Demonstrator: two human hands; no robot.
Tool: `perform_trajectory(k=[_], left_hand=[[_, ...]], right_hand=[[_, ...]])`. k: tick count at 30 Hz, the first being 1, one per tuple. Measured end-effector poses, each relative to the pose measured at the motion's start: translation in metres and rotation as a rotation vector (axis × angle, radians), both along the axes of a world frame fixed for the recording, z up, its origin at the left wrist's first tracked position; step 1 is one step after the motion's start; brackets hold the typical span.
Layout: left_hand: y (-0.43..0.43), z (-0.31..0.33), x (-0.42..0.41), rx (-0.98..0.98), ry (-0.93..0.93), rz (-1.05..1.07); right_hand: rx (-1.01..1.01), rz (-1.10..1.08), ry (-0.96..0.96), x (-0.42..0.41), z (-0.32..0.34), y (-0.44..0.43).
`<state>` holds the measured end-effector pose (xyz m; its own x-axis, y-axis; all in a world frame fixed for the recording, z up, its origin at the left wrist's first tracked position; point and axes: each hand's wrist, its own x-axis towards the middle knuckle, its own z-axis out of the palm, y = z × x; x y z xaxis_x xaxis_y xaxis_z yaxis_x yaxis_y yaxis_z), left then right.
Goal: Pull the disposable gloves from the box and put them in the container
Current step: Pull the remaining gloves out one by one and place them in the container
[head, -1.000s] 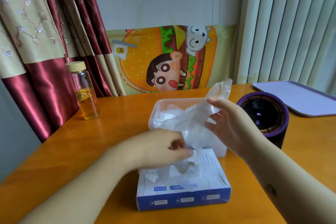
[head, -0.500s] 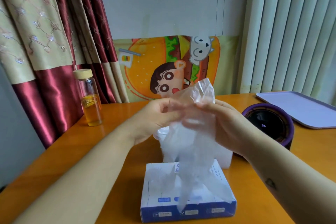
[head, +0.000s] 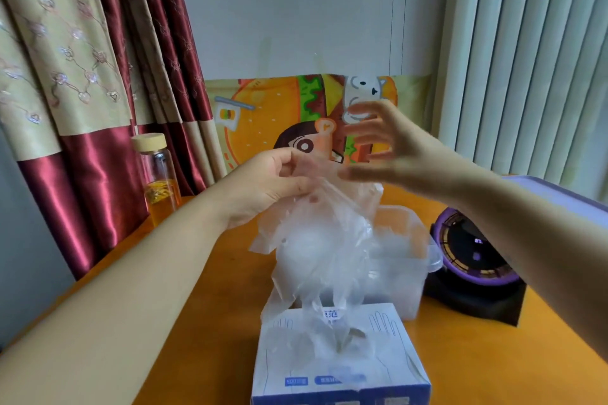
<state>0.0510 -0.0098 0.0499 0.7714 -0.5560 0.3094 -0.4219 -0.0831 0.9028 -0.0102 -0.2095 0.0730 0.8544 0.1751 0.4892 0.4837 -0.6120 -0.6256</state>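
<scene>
Plastic gloves (head: 322, 246) hang pinched in the left hand (head: 269, 181), above the box (head: 388, 342). The right hand (head: 391, 148) has let go, fingers spread; container (head: 414, 260) next.

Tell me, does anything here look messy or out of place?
Only the gloves: a tangled clump hangs from the left hand, its tail caught in the glove box slot instead of coming out singly. Nothing looks spilled.

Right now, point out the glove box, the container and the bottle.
glove box (head: 394, 348): head view, top face, right side.
container (head: 401, 289): head view, front wall.
bottle (head: 161, 181): head view, glass body.
</scene>
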Motion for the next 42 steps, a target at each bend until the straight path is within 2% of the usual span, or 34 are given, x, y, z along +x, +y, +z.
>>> perform_trajectory(k=[2,4,8,11,12,17,21,23,26,29,32,34,36,40,42], left_hand=[[-0.001,0.006,0.000,0.049,0.001,-0.035],[0.002,0.009,0.005,0.032,0.021,-0.040],[0.020,0.004,0.016,-0.101,0.213,-0.067],[0.029,-0.013,0.020,0.068,0.220,-0.050],[0.031,-0.016,0.024,0.069,0.217,-0.018],[0.032,-0.014,0.038,-0.184,0.300,0.070],[0.024,-0.015,0.040,-0.143,0.278,0.052],[0.023,-0.015,0.040,-0.135,0.293,0.041],[0.023,-0.015,0.042,-0.027,0.269,-0.018],[0.021,-0.015,0.043,0.086,0.270,-0.069],[0.023,-0.017,0.048,0.103,0.259,-0.010],[0.025,-0.018,0.052,0.124,0.245,0.021],[0.025,-0.020,0.054,0.159,0.228,0.026],[0.020,-0.017,0.062,0.258,0.206,0.025],[0.017,-0.017,0.075,0.383,0.080,0.179]], right_hand=[[-0.187,0.055,0.145,0.011,0.008,0.007],[-0.225,0.079,0.235,0.021,0.008,0.011],[0.053,0.182,0.238,0.029,0.001,0.010],[0.237,0.218,0.245,0.033,-0.010,0.004],[0.293,0.223,0.265,0.034,-0.012,0.002],[0.630,0.301,0.457,0.035,-0.027,-0.003],[0.696,0.280,0.476,0.038,-0.040,-0.003],[0.745,0.306,0.554,0.040,-0.049,-0.005],[0.647,0.374,0.718,0.042,-0.064,-0.007],[0.655,0.410,0.622,0.042,-0.067,-0.005],[0.755,0.208,0.408,0.042,-0.061,-0.005],[0.655,0.130,0.243,0.041,-0.062,-0.007],[0.498,0.168,0.155,0.038,-0.061,-0.011],[0.124,0.197,0.123,0.038,-0.048,-0.018],[0.018,0.112,0.165,0.042,-0.046,-0.020]])
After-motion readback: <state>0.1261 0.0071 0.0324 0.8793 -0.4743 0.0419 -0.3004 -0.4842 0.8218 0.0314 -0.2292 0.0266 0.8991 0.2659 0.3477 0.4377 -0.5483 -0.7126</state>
